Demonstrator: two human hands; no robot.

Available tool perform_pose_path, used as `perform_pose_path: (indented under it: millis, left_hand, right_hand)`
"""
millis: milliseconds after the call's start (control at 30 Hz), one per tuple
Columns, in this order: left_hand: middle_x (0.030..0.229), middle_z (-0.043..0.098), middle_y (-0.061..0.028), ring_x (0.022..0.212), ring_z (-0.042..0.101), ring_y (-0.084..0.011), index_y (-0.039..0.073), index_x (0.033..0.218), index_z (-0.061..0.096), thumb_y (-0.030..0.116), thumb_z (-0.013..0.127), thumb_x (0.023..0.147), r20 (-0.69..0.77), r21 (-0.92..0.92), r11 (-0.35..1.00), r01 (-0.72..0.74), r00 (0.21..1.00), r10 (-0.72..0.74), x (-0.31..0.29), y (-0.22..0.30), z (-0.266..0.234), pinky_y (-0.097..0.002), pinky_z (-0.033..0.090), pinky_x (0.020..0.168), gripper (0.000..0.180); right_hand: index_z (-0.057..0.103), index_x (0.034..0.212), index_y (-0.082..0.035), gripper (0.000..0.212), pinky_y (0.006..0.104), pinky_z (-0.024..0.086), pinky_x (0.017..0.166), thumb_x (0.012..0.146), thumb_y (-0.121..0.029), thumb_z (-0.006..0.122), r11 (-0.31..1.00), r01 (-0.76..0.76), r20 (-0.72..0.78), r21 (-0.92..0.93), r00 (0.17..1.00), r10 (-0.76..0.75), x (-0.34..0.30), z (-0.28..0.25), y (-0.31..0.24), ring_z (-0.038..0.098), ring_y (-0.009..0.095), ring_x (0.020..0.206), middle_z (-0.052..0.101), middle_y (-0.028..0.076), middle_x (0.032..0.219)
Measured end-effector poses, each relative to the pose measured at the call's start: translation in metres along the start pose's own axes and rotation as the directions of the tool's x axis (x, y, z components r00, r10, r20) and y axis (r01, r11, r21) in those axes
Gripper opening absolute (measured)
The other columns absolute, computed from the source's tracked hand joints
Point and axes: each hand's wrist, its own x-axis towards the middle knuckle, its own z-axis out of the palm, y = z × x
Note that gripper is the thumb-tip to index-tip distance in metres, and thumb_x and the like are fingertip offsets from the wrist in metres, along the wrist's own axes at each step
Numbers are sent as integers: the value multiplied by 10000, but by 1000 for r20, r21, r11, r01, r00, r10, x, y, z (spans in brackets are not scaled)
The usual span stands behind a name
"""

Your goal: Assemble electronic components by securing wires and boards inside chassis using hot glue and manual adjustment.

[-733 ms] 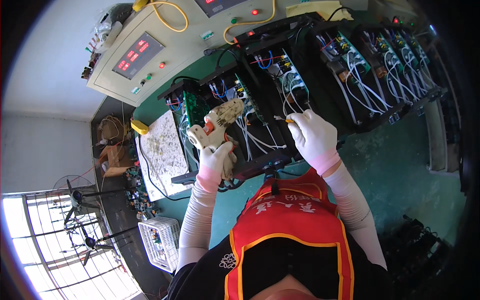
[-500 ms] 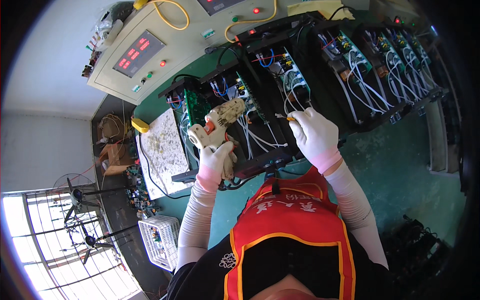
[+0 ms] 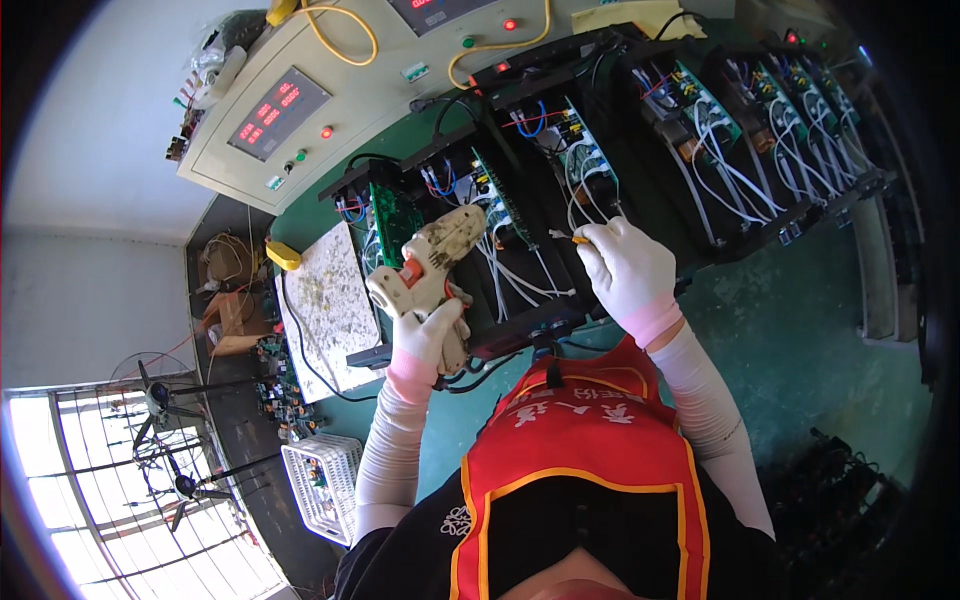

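Green surface (image 3: 310, 204); circuit boards (image 3: 396, 214) in housings (image 3: 505, 336)

Rows of red digits (image 3: 270, 113) glow on a dark display (image 3: 263, 147) in the pale cabinet (image 3: 365, 100), far left. A second display (image 3: 440, 14), farther right, shows red digits cut by the picture's edge. Near, pale characters (image 3: 614, 411) cross the red apron (image 3: 575, 447); left of it, a pale looped emblem (image 3: 457, 521) marks the black shirt (image 3: 570, 515).

Compared with before, your left hand (image 3: 424, 340) is now slightly more to the left and closer to you; the gun (image 3: 428, 262) shifts together with it.
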Motion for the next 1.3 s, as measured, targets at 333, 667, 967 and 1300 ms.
perform_pose_path:
  millis: [333,667,967,1300]
  left_hand:
    - [862,636,-73,599,600,-137,-8,1091,562,23,633,807,53,87,995,-47,998,43,14,-9,-4,-262,492,536,295]
    - [852,626,-66,625,595,-129,-12,1083,557,5,627,797,41,81,996,-43,998,40,17,-5,-2,-260,494,535,295]
    - [923,632,-75,690,609,-125,-17,1173,538,16,638,803,69,191,974,-121,992,109,4,-6,-12,-258,511,590,384]
    - [928,630,-60,719,607,-115,-9,1175,520,19,635,806,121,170,985,-24,993,3,-2,16,-6,-252,502,611,388]
  right_hand:
    - [638,914,-138,130,326,483,519,834,-231,681,1000,-3,-4,10,1000,3,0,-1,-2,614,221,641,582,47,753]
    - [636,918,-143,124,329,485,522,837,-227,677,1000,2,8,11,1000,-2,1,-2,-1,616,222,648,582,49,752]
    - [652,934,-143,134,333,478,543,807,-157,691,999,-7,21,42,1000,6,1,-3,-3,608,237,648,573,40,759]
    - [642,892,-145,115,328,488,518,848,-248,669,1000,7,22,12,1000,-7,1,-2,-2,620,225,642,590,41,757]
